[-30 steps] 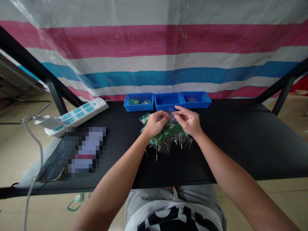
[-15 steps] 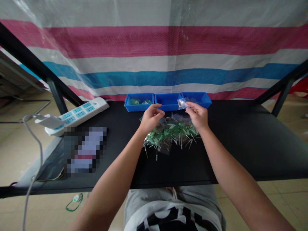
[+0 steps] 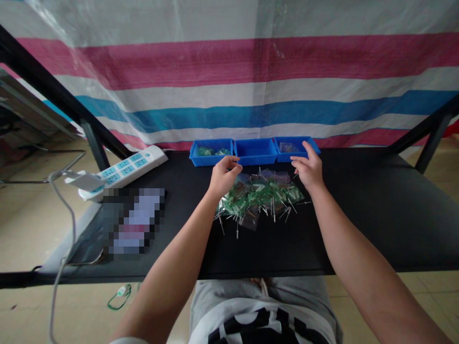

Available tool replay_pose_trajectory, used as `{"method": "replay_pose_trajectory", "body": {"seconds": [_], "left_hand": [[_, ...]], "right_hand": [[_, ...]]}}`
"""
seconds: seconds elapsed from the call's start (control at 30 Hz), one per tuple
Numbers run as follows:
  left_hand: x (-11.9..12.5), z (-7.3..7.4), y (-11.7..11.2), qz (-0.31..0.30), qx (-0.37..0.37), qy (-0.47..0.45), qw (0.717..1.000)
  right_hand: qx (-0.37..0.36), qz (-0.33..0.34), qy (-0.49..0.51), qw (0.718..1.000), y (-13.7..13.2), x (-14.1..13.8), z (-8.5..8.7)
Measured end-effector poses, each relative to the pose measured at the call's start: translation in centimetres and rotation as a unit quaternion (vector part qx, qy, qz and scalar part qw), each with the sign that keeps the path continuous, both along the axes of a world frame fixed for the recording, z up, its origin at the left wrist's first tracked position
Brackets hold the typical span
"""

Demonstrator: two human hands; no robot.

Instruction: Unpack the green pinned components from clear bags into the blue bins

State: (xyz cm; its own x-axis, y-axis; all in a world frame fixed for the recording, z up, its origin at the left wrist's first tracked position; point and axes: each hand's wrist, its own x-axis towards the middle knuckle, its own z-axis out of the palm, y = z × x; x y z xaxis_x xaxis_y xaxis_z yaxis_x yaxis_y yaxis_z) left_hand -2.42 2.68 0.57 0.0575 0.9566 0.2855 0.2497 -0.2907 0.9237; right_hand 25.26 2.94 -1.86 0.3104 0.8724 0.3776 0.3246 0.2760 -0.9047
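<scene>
A heap of small transparent bags with green parts and loose metal pins (image 3: 260, 198) lies in the middle of the black table. My left hand (image 3: 224, 177) hovers at the heap's back left, its fingers curled together with nothing visible in them. My right hand (image 3: 310, 172) is open and empty, its fingertips reaching the front rim of the right blue plastic bin (image 3: 294, 150). That bin holds a small transparent bag. Green-filled bags sit in the left blue bin (image 3: 210, 156), and the middle blue bin (image 3: 255, 152) looks bare.
A white power strip (image 3: 124, 172) lies at the table's back left, with a grey cable (image 3: 60, 239) hanging off the left side. A pixelated, blurred object (image 3: 133, 220) sits left of the heap. A striped tarp (image 3: 229, 81) hangs behind the table.
My right hand has moved right, toward the right bin, and no longer holds the small transparent bag. My left hand has shifted slightly. The view has shifted slightly.
</scene>
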Motion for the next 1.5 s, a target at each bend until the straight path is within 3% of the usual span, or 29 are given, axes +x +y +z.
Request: {"method": "replay_pose_trajectory", "body": {"seconds": [0.07, 0.17, 0.4, 0.7, 1.0, 1.1, 1.2, 1.3, 1.5], "left_hand": [[-0.2, 0.2, -0.1, 0.008, 0.008, 0.036, 0.999], [-0.3, 0.7, -0.3, 0.021, 0.027, 0.122, 0.992], [-0.1, 1.4, -1.2, -0.001, 0.041, 0.357, 0.933], [0.6, 1.2, -1.8, -0.051, 0.027, 0.434, 0.899], [0.7, 1.4, -1.9, -0.044, 0.064, 0.368, 0.927], [0.9, 1.6, -2.1, -0.049, 0.096, 0.311, 0.944], [1.1, 1.8, -2.3, -0.102, 0.101, 0.244, 0.959], [1.4, 1.8, -2.6, -0.143, 0.068, 0.169, 0.973], [1.8, 1.3, -2.5, -0.137, -0.013, -0.019, 0.990]], "right_hand": [[0.028, -0.059, -0.028, 0.997, -0.1, -0.1, 0.1], [0.054, -0.084, -0.072, 0.992, -0.4, -0.5, 0.5], [0.045, 0.012, -0.171, 0.984, -1.9, -3.1, 1.3], [0.050, 0.063, -0.253, 0.964, -2.6, -4.6, 1.7], [0.053, 0.084, -0.254, 0.962, -3.0, -4.7, 2.2], [0.058, 0.151, -0.251, 0.954, -3.7, -5.1, 2.8], [0.050, 0.222, -0.233, 0.946, -4.4, -5.9, 3.3], [0.011, 0.238, -0.171, 0.956, -4.8, -6.9, 3.3], [-0.094, 0.244, 0.074, 0.962, -4.6, -8.4, 3.2]]}}
